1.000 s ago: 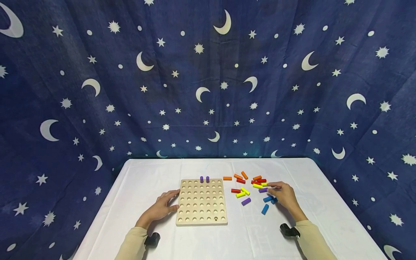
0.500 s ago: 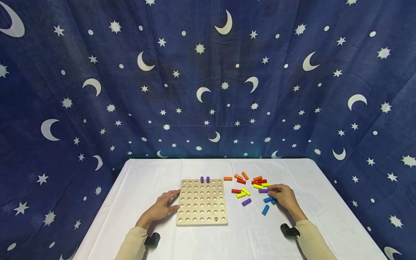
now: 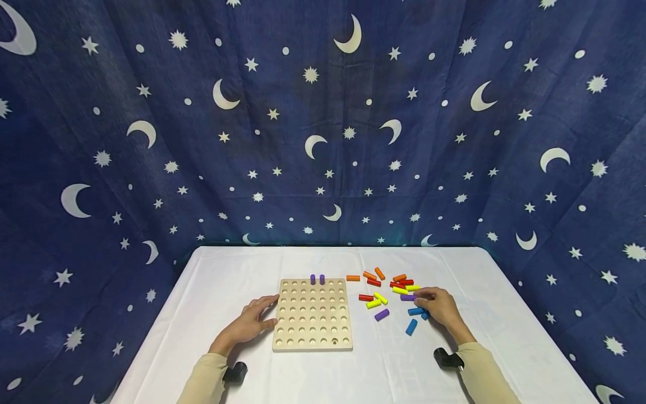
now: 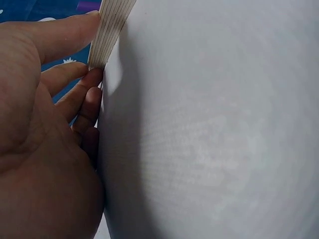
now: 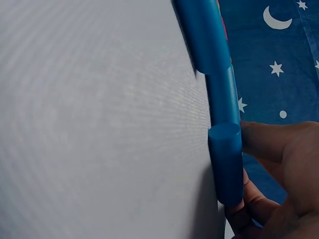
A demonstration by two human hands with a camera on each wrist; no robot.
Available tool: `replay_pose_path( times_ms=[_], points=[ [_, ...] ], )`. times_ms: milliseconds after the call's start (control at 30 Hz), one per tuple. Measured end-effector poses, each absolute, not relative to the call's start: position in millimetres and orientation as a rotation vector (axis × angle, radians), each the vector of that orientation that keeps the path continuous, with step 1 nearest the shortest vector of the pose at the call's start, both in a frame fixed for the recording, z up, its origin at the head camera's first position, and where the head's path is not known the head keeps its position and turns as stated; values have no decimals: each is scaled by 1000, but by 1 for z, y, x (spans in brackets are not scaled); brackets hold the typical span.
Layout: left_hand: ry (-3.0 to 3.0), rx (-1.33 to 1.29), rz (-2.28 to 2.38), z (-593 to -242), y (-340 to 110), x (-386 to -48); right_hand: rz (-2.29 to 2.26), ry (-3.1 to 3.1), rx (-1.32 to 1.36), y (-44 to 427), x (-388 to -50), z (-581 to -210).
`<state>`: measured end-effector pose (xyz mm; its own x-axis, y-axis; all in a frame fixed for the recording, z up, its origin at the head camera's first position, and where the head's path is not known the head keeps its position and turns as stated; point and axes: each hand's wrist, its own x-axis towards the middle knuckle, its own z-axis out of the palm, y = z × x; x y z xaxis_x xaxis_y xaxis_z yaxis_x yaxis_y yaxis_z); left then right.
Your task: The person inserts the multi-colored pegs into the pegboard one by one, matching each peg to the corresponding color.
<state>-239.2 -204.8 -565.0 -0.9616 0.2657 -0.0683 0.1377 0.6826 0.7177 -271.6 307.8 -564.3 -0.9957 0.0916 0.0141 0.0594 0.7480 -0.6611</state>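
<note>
In the head view, the light wooden pegboard (image 3: 312, 347) lies flat with rows of round holes. Two purple pegs (image 3: 322, 279) stand upright in its far row. My left hand (image 3: 248, 324) rests on the table beside the board, thumb and fingers touching its left edge; the left wrist view shows the fingertips at the board's side (image 4: 110, 35). Among the loose pegs at right, my right hand (image 3: 440, 307) pinches the right end of a lying purple peg (image 3: 407, 298) between thumb and fingers. Seen from the right wrist, blue pegs (image 5: 227, 164) partly hide those fingertips.
Loose orange pegs (image 3: 379, 274), red pegs (image 3: 365, 298), yellow pegs (image 3: 373, 304) and another purple peg (image 3: 382, 315) lie between board and right hand. Blue pegs (image 3: 411, 327) lie in front of it. A white cloth covers the table (image 3: 383, 370); a star-patterned curtain (image 3: 323, 140) hangs behind.
My right fingers have shifted slightly toward me, from beside a yellow peg to the purple peg's end. The yellow peg shows more fully now. The left hand and the board stay put.
</note>
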Motion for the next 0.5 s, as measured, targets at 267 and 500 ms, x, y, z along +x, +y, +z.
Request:
replay_pose_path(
  times_ms=[267,500],
  points=[
    [2735,329,1127,-567,-206,-242,1121,-2869,-83,309,-271,-563],
    [2711,317,1150,-564,-205,-239,1159,-2848,-114,311,-268,-557]
  ],
)
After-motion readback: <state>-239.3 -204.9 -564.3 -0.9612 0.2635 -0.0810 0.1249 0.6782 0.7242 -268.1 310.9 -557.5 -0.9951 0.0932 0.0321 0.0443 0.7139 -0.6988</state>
